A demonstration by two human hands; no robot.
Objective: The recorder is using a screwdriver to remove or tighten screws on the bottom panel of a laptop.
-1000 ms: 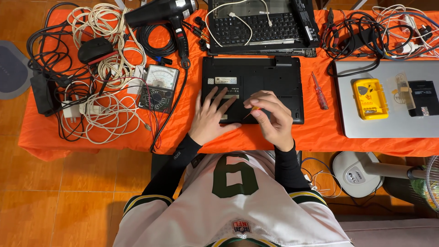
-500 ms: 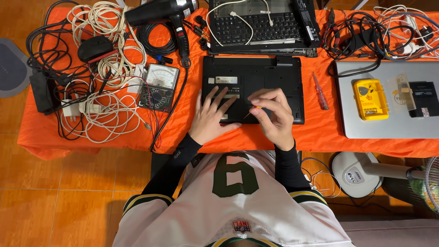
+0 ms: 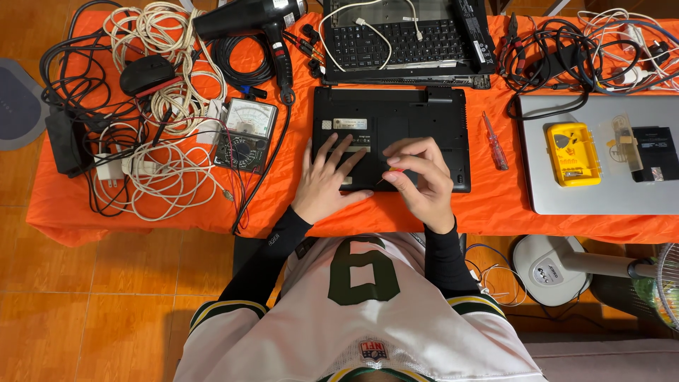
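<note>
A black laptop (image 3: pixel 417 117) lies upside down on the orange cloth (image 3: pixel 495 201) in front of me. My left hand (image 3: pixel 329 180) rests flat on its underside with fingers spread. My right hand (image 3: pixel 421 177) is curled around a small screwdriver (image 3: pixel 391 174) with a red handle, its tip pointing down at the laptop's front edge. A second red screwdriver (image 3: pixel 494 140) lies on the cloth just right of the laptop.
An open black laptop (image 3: pixel 407 39) sits behind. A silver laptop (image 3: pixel 566 191) at right carries a yellow case (image 3: pixel 571 153) and a black drive (image 3: pixel 654 152). At left are tangled cables (image 3: pixel 155 163), a multimeter (image 3: pixel 247 131), a hair dryer (image 3: pixel 251 18). A fan base (image 3: pixel 552 269) stands on the floor.
My right hand has shifted slightly toward me and curled tighter on the small screwdriver. My left hand stays flat on the laptop.
</note>
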